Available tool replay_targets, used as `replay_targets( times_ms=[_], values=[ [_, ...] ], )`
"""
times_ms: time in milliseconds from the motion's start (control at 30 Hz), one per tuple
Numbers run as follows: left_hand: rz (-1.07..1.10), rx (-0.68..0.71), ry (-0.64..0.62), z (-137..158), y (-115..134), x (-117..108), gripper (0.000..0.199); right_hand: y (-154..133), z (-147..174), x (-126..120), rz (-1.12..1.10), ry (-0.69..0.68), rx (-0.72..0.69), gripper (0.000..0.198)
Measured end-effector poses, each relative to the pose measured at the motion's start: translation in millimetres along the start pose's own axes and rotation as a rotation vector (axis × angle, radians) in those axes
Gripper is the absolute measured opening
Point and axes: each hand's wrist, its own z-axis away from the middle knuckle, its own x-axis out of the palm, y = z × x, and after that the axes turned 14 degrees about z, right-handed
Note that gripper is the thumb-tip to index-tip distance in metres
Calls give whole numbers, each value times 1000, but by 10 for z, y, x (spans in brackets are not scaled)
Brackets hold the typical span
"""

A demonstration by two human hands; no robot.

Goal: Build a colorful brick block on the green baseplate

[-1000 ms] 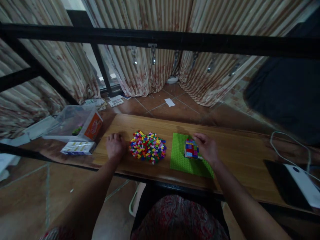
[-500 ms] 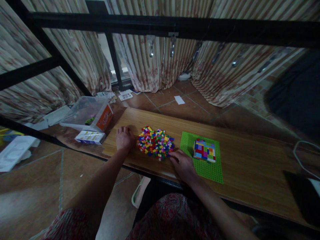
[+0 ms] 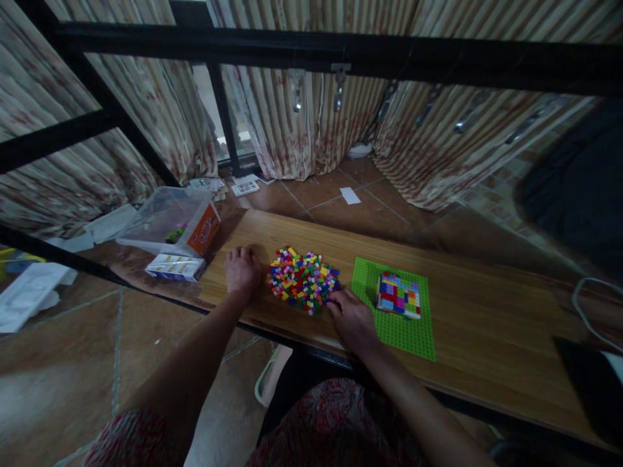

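A loose pile of small, many-coloured toy bricks (image 3: 304, 279) lies on the wooden board. My left hand (image 3: 242, 269) rests on the wood just left of the pile, its fingers loosely bent and apart, holding nothing I can see. At the pile's right edge is my right hand (image 3: 353, 319), with thumb and fingers pinched together among the bricks. Whatever is between those fingertips is too small to make out. Right of this hand lies a green baseplate (image 3: 406, 337). A low block built of coloured bricks (image 3: 398, 295) stands on it.
The wooden tabletop (image 3: 487, 324) stretches right to a dark flat object (image 3: 584, 383) and a white cable (image 3: 579, 301). Beyond its left end are a clear plastic bin (image 3: 165, 217) and a small box (image 3: 175, 266). Black metal bars (image 3: 311, 48) cross in front of the curtains.
My right hand has shifted very slightly at the edge of the brick pile. The left hand stays where it was. The view has moved a touch.
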Motion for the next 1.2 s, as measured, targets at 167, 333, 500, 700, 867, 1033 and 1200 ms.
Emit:
replay_targets(
  times_ms=[167,333,500,700,867,1033,1200],
  values=[
    [1,-4,-2,-5,-9,5,29,95,-4,-23,-103,-20,-4,13],
    [6,14,3,-13,-30,10,30,88,-7,9,-101,-30,-1,16],
    [-56,45,6,-35,-51,6,33,28,54,-148,-176,42,14,16],
    [-106,81,4,-55,-74,8,35,507,45,-622,-203,251,186,19],
    [-115,81,8,-57,-67,-1,36,1033,-99,-732,-164,302,389,23],
    [-107,83,4,-67,-57,-12,35,1199,-208,-648,-128,274,358,20],
    [-106,109,7,-75,-85,-4,35,1249,-247,-588,-138,247,349,16]
  ],
)
